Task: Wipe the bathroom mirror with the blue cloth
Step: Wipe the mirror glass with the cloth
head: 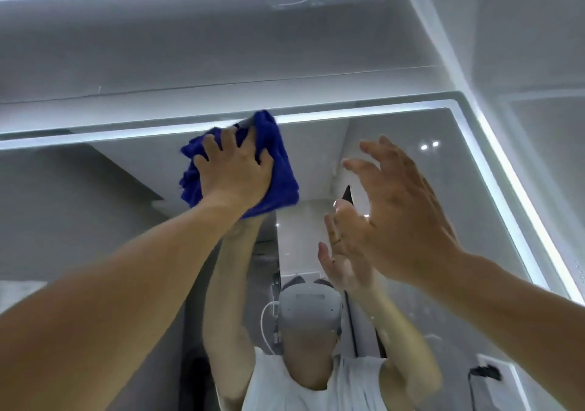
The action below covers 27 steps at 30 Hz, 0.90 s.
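Left hand (234,173) presses bunched blue cloth (278,170) flat against bathroom mirror (411,132), fingers curled into the folds, right at the top edge under the lit strip (364,114). Right hand (399,217) raised near the glass, fingers spread and relaxed, holding nothing. Both arms reflected in mirror

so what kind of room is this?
Most likely a bathroom: a large wall mirror with a lit strip along its edge, pale glossy walls, and the left hand pressing a blue cloth to the glass.
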Available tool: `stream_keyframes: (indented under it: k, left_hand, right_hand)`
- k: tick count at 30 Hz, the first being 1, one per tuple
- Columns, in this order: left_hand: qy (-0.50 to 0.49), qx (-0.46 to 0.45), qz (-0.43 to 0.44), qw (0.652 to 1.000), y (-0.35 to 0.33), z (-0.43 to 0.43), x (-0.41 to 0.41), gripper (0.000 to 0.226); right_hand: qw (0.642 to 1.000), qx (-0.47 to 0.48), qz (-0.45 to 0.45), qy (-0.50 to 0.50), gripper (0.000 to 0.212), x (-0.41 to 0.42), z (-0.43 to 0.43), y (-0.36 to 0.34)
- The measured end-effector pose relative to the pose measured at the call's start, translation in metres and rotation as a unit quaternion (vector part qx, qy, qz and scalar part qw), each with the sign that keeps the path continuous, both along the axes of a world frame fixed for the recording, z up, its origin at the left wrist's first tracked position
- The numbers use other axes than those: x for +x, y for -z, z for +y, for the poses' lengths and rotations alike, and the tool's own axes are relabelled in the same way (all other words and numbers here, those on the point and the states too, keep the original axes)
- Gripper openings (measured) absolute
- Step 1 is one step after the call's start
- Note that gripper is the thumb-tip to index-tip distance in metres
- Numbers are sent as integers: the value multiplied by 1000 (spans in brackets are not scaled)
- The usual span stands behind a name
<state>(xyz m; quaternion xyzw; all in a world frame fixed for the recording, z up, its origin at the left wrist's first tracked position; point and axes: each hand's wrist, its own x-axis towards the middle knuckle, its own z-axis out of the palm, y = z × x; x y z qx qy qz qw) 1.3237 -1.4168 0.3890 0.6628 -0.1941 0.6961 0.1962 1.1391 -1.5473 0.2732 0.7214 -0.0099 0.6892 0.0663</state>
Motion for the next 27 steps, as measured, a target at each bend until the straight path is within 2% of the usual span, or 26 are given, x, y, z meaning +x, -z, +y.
stream_keyframes:
  k: [6, 9, 11, 13, 16, 19, 22, 25, 27]
  left_hand:
    - [20, 146, -58, 987, 134, -36, -20, 44]
    - [35, 259, -81, 962, 203, -43, -17, 44]
    - [32, 329, -108, 938, 214, -39, -12, 44]
    - [20, 360, -154, 920, 190, -35, -8, 42]
    - [-11, 323, -167, 931, 122, -36, -11, 45]
    - [-26, 232, -96, 968, 45, -38, -18, 49]
    - [13, 114, -4, 993, -27, -48, -27, 45]
    - [49, 33, 76, 995, -62, -67, -41, 44]
    - [45, 8, 62, 997, -54, -76, -44, 45]
  right_hand:
    - [999, 35, 8, -13, 51, -10, -11, 19]
    - [999, 37, -1, -17, 52, -24, -16, 23]
    - [999, 34, 6, -15, 52, -31, -18, 23]
    - [1000, 24, 12, -11, 53, -34, -21, 20]
    - [1000, 11, 2, -7, 52, -36, -26, 16]
    - [1000, 12, 2, -1, 52, -34, -33, 17]
    - [1000, 12, 9, 7, 51, -27, -39, 14]
    - [1000, 15, 18, 0, 50, -20, -42, 3]
    - [1000, 15, 14, -4, 51, -19, -44, -7]
